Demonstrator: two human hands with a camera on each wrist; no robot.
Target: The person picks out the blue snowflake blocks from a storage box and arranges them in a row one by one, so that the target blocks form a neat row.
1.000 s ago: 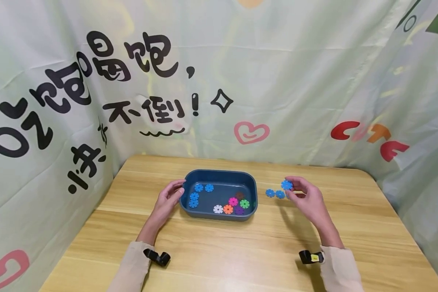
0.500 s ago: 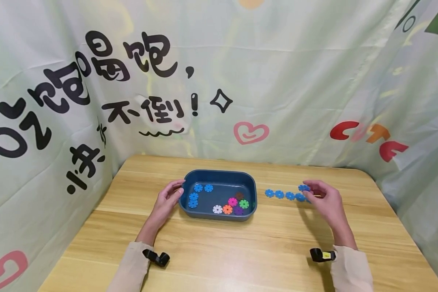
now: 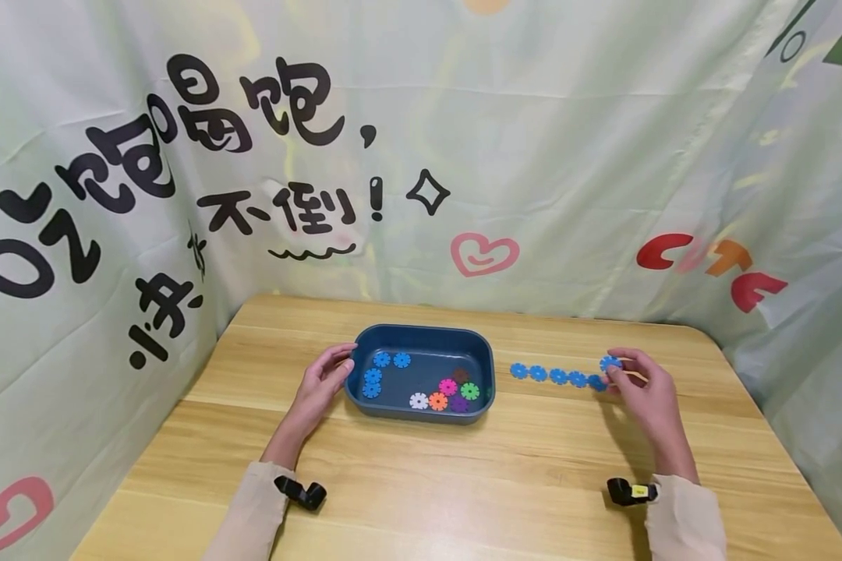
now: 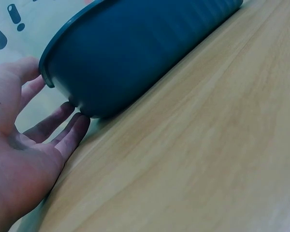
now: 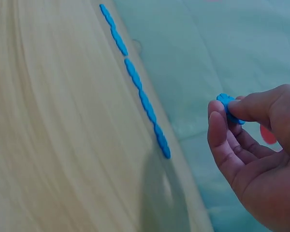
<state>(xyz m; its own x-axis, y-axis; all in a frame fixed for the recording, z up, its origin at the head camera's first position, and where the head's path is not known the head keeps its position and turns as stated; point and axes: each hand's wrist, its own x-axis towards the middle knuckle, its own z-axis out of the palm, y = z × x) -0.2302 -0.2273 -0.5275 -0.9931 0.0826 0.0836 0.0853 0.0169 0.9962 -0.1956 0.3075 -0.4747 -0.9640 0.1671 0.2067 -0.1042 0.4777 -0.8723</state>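
My right hand (image 3: 651,393) pinches a blue snowflake building disc (image 3: 610,363) between thumb and fingertips. It hovers above the table by the right end of a row of blue snowflake discs (image 3: 557,376); in the right wrist view the held disc (image 5: 227,107) is apart from the row (image 5: 144,100). The row lies flat, with a small gap visible along it. My left hand (image 3: 320,386) holds the left end of a dark blue plastic basin (image 3: 421,415), thumb at its rim. The left wrist view shows fingertips touching the basin's outer side (image 4: 135,53).
Inside the basin, several blue discs (image 3: 373,375) lie at the left. White (image 3: 419,401), orange (image 3: 438,402), pink (image 3: 448,387), green (image 3: 470,391), purple (image 3: 459,403) and brown (image 3: 460,375) discs lie at the right. A printed cloth (image 3: 568,195) hangs behind the wooden table (image 3: 421,491).
My right hand has moved right along the row with a blue disc, uncovering more of the row beneath it. The left hand and basin have stayed put.
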